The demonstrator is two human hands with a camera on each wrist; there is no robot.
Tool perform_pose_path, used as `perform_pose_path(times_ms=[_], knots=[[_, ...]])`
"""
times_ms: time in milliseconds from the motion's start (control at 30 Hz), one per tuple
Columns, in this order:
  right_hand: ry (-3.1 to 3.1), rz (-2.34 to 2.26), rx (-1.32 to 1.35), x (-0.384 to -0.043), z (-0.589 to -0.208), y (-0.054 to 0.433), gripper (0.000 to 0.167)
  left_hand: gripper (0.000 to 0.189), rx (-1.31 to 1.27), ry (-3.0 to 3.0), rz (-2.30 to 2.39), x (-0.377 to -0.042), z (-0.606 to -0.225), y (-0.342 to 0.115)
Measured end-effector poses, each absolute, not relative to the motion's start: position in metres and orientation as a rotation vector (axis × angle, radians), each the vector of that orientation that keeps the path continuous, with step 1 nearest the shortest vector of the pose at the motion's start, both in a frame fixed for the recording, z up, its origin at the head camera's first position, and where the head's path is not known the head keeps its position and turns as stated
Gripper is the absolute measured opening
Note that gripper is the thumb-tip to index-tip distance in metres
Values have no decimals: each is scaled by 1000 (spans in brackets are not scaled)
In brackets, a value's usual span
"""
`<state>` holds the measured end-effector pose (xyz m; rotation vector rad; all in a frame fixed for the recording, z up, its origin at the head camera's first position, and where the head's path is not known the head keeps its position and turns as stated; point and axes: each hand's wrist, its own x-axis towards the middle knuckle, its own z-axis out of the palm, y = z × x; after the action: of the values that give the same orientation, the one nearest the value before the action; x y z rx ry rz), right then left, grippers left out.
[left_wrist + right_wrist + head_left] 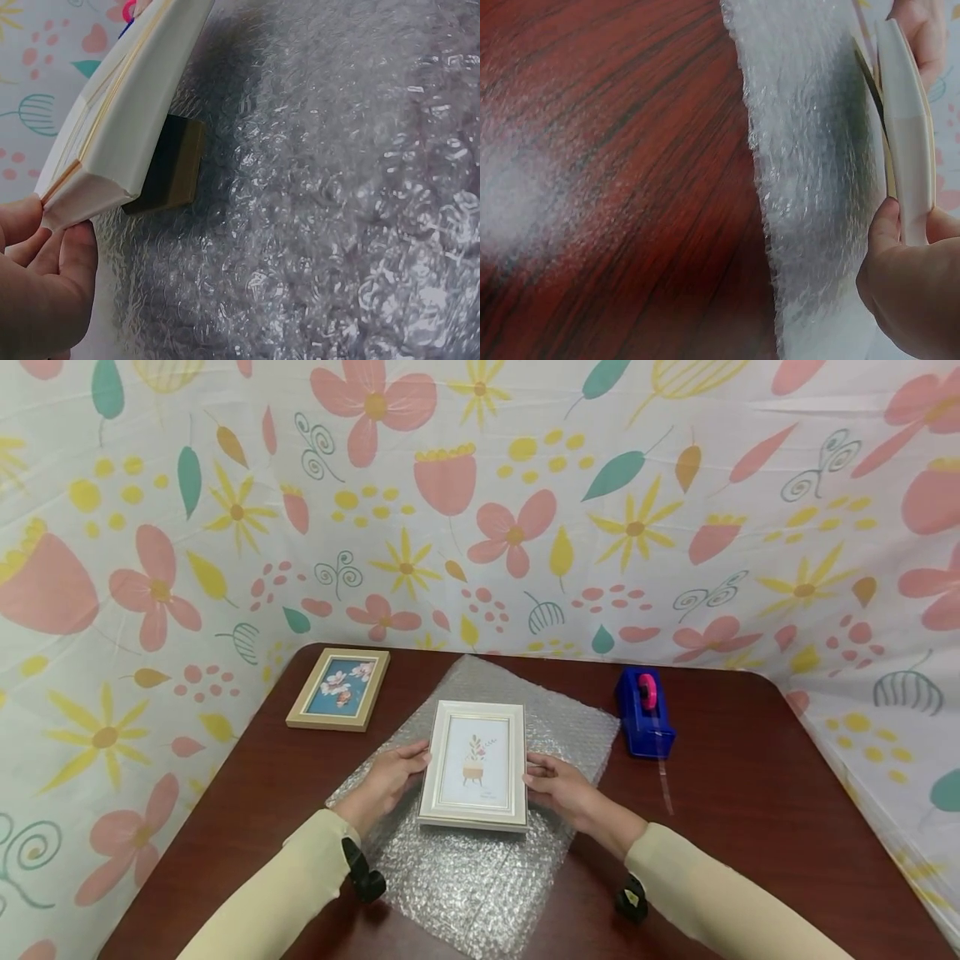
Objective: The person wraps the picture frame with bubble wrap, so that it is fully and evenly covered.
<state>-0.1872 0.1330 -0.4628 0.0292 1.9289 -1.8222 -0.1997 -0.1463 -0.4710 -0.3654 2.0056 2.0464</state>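
A white picture frame (431, 777) with a potted-plant print is held between both hands, above a sheet of bubble wrap (480, 877). My left hand (386, 781) grips the frame's left edge, thumb on the front and fingers behind, as the left wrist view shows. On the opposite edge, my right hand (562, 787) pinches it between thumb and fingers. The frame is tilted, and a dark stand (169, 165) sticks out from its back in the left wrist view. Both wrist views show bubble wrap beneath the frame.
A tan picture frame (330, 722) with a blossom picture lies at the table's back left. On the right stands a blue tape dispenser (645, 735) with a pink core, a strip of tape trailing from it. The dark red table (750, 793) meets a floral cloth (517, 585) behind.
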Motion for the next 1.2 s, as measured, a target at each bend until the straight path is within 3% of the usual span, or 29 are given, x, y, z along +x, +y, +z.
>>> perform_pose_path(times_ms=[1200], knots=[[2013, -1702, 80, -194, -473, 127, 58, 49, -408, 2004, 1937, -216, -484, -149]])
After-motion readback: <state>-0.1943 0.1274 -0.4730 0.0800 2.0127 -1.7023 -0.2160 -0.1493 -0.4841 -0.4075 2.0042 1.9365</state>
